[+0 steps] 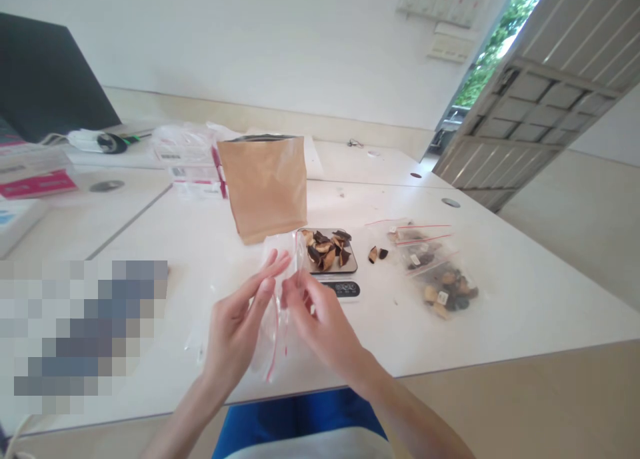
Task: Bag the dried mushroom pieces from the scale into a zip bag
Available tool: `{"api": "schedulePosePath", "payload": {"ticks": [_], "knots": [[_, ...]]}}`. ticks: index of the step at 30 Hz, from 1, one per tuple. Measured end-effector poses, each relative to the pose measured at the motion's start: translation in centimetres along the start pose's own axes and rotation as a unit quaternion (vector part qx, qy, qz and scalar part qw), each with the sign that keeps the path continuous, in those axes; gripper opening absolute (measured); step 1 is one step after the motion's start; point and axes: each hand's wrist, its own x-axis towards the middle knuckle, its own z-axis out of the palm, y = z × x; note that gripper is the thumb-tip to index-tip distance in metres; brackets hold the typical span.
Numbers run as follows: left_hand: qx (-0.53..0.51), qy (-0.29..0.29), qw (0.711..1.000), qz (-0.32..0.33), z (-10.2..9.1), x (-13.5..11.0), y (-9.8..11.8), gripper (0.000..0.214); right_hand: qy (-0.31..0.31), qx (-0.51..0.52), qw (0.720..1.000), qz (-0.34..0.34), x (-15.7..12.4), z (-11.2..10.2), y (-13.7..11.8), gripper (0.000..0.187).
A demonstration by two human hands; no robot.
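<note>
**Two hands hold a clear zip bag above the table edge**

Nearest to the camera, both forearms come up from the bottom of the view and meet over the near edge of the white table (pixel 500 299). The left hand (pixel 240 326) stands with its palm turned to the right, the fingers long and almost straight, pressed flat against the left side of a clear zip bag (pixel 280 306). The right hand (pixel 320 319) is bent at the wrist, with its fingers curled, and it pinches the same bag from the right side near the top. So both hands grasp the bag; it hangs between them, with its red strip running down, and it looks empty.

Just behind the hands is a small scale (pixel 335 272). Its tray carries a pile of dried pieces (pixel 327 248), brown and dark. Two loose pieces (pixel 378 253) lie on the table just beside the scale, to the right. Further to the right lie several filled bags (pixel 435 272), partly one over another, with the same kind of pieces inside.

Behind the scale stands a brown paper pouch (pixel 265 186), upright and open at the top. Behind it to the left is a stack of clear packets (pixel 187 159). Far on the left, a dark laptop screen (pixel 45 79) stands near the wall.
</note>
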Motion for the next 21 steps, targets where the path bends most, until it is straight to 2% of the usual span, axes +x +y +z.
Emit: {"api": "schedulePosePath", "payload": {"ticks": [3,4,6,8,9,11,14,17,21], "knots": [[0.021,0.165,0.986,-0.014,-0.1,1.3,0.3,0.034,-0.014,0.042,0.998,0.042,1.4,-1.9,0.7,0.038],[0.030,0.181,0.983,-0.011,-0.2,1.9,0.4,0.034,-0.024,0.035,0.998,0.042,1.5,-2.8,0.8,0.039],[0.040,0.170,0.985,-0.002,-0.3,2.9,0.4,0.035,-0.055,-0.015,0.998,0.001,1.1,-4.8,0.7,0.037],[0.040,0.167,0.985,0.007,0.0,3.6,0.0,0.034,-0.123,-0.056,0.990,-0.043,0.2,-6.6,0.4,0.029],[0.037,0.180,0.983,0.008,0.2,3.9,-0.2,0.033,-0.124,-0.071,0.988,-0.065,-0.2,-7.3,0.4,0.028],[0.031,0.210,0.977,-0.002,0.9,4.5,-1.0,0.031,-0.084,-0.126,0.983,-0.107,-0.5,-8.4,1.0,0.031],[0.017,0.217,0.975,-0.033,2.2,5.6,-2.6,0.029,-0.035,-0.261,0.954,-0.140,0.3,-9.0,3.1,0.042],[0.020,0.205,0.976,-0.071,3.4,6.5,-4.5,0.028,-0.053,-0.355,0.920,-0.158,1.8,-8.8,5.5,0.044],[0.015,0.203,0.973,-0.105,4.5,6.6,-6.7,0.029,-0.058,-0.401,0.891,-0.204,3.1,-8.3,7.0,0.037]]}}
